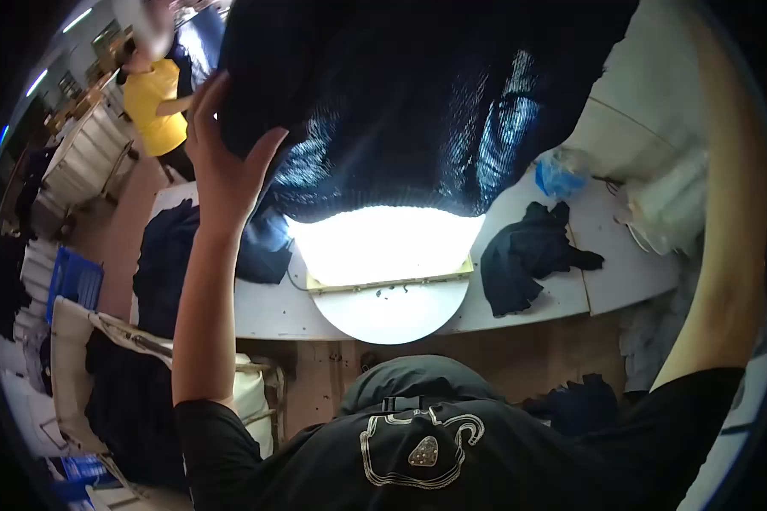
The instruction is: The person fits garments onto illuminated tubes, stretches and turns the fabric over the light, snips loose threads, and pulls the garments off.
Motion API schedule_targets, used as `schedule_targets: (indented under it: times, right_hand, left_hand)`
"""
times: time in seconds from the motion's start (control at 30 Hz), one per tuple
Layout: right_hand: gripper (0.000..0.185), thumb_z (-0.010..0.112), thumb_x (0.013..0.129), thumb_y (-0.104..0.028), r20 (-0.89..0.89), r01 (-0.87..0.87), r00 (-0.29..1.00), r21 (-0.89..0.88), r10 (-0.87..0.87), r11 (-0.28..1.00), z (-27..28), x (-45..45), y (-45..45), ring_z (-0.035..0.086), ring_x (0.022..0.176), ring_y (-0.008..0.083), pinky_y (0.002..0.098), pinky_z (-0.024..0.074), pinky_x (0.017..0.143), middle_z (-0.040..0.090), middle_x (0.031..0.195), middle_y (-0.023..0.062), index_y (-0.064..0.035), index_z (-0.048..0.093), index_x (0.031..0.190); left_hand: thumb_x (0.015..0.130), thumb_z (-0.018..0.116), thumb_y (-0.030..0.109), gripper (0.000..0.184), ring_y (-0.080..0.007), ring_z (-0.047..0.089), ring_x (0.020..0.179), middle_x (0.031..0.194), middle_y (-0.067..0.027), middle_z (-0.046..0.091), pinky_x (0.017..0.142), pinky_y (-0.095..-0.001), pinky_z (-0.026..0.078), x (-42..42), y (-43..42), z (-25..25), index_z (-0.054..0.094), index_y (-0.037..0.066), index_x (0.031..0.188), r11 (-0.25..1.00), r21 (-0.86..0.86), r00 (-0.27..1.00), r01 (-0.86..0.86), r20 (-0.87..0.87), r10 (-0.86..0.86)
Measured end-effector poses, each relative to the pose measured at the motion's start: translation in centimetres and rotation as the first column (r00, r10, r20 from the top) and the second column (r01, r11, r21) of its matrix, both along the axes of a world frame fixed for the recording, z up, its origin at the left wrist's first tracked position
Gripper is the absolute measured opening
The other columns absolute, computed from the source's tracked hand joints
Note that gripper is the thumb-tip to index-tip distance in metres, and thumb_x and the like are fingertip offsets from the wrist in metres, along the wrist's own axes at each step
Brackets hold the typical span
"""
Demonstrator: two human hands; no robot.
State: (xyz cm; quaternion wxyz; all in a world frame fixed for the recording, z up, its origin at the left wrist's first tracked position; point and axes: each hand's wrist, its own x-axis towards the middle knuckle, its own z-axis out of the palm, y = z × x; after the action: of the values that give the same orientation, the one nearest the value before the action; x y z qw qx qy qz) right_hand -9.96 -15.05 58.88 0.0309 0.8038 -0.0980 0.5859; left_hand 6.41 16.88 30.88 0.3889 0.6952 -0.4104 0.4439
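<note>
A large dark knit cloth hangs in front of me above a brightly glowing light box, whose light shines through the fabric. My left hand is raised at the cloth's left edge, with thumb and fingers spread apart and the palm side near the fabric. My right arm reaches up along the right edge of the view, and the hand at its end is out of sight. Under the light box lies a round white board at the table's front edge.
Dark cloth pieces lie on the white table, left and right. Blue plastic and a clear bag sit at right. A person in yellow stands back left. A cart with dark cloth is near left.
</note>
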Motion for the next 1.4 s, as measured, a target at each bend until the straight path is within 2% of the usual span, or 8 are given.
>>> schedule_targets:
  times: [0.07,0.2,0.33,0.5,0.77,0.97,1.07,1.4]
  right_hand:
    - [0.020,0.061,0.086,-0.021,0.072,-0.070,0.995,-0.057,0.074,0.996,2.0,-3.9,-2.0,0.059,0.062,0.0157,0.0339,0.0481,0.059,0.063,0.074,0.0071,-0.0034,0.069,0.092]
    - [0.020,0.061,0.086,-0.021,0.140,0.016,0.990,-0.077,-0.005,0.997,2.9,-12.6,-4.9,0.059,0.063,0.0163,0.0344,0.0489,0.059,0.063,0.075,0.0074,-0.0036,0.068,0.093]
    - [0.019,0.062,0.085,-0.020,0.144,0.205,0.969,-0.008,-0.202,0.979,1.5,-22.2,-8.6,0.060,0.065,0.0170,0.0348,0.0498,0.059,0.063,0.077,0.0078,-0.0038,0.067,0.093]
    - [0.018,0.062,0.085,-0.019,0.101,0.461,0.875,0.130,-0.474,0.878,-1.2,-34.4,-13.2,0.060,0.067,0.0179,0.0353,0.0508,0.059,0.063,0.079,0.0082,-0.0040,0.066,0.094]
    - [0.018,0.062,0.085,-0.018,-0.004,0.672,0.690,0.374,-0.724,0.639,-7.3,-49.4,-21.5,0.061,0.070,0.0193,0.0361,0.0525,0.059,0.063,0.082,0.0089,-0.0044,0.065,0.096]
    - [0.017,0.063,0.085,-0.017,-0.021,0.681,0.610,0.526,-0.792,0.510,-11.5,-58.8,-26.3,0.062,0.072,0.0203,0.0367,0.0537,0.058,0.063,0.084,0.0094,-0.0047,0.064,0.097]
    - [0.017,0.063,0.085,-0.017,0.004,0.670,0.553,0.592,-0.833,0.447,-13.0,-65.6,-27.3,0.063,0.073,0.0208,0.0370,0.0544,0.058,0.063,0.086,0.0096,-0.0048,0.064,0.097]
    - [0.018,0.063,0.084,-0.015,0.165,0.457,0.265,0.846,-0.950,0.275,-18.6,-97.0,-17.2,0.064,0.077,0.0225,0.0381,0.0564,0.058,0.063,0.089,0.0105,-0.0053,0.062,0.099]
  left_hand:
    - [0.063,0.086,0.026,0.100,-0.0383,0.040,0.131,0.144,-0.0189,0.040,0.108,-0.0456,0.031,0.1,-1.8,1.3,0.031,0.005,0.145,0.998,0.044,0.997,-0.053,0.056,0.051]
    - [0.064,0.086,0.024,0.105,-0.0345,0.048,0.123,0.138,-0.0198,0.048,0.107,-0.0451,0.031,0.8,-5.6,3.7,0.026,0.004,0.147,1.000,0.001,0.994,-0.029,0.105,0.029]
    - [0.078,0.077,0.020,0.048,-0.0356,0.063,0.099,0.107,-0.0191,0.066,0.085,-0.0393,0.050,-1.6,-9.4,5.7,0.059,0.001,0.118,0.993,0.086,0.996,0.085,-0.015,-0.084]
    - [0.074,0.074,0.012,0.040,-0.0355,0.063,0.096,0.102,-0.0179,0.064,0.083,-0.0403,0.050,-9.5,-15.1,5.3,0.060,0.002,0.109,0.908,0.254,0.939,0.333,0.001,-0.344]
    - [0.073,0.072,0.010,0.035,-0.0353,0.060,0.087,0.093,-0.0129,0.061,0.081,-0.0437,0.048,-19.3,-25.5,-4.0,0.058,0.004,0.105,0.335,0.530,0.602,0.779,-0.478,-0.640]
    - [0.084,0.067,0.008,0.023,-0.0301,0.064,0.090,0.098,-0.0142,0.064,0.080,-0.0394,0.050,-23.3,-31.4,-14.9,0.060,0.002,0.104,0.055,0.501,0.438,0.864,-0.692,-0.574]
    - [0.084,0.067,0.009,0.022,-0.0276,0.066,0.090,0.100,-0.0138,0.065,0.081,-0.0371,0.052,-25.3,-32.6,-17.7,0.061,0.003,0.104,-0.065,0.452,0.403,0.890,-0.845,-0.350]
    - [0.085,0.065,0.017,0.024,-0.0276,0.066,0.091,0.101,-0.0131,0.067,0.082,-0.0373,0.052,-27.1,-35.9,-26.6,0.062,0.003,0.105,-0.265,0.387,0.375,0.883,-0.922,-0.095]
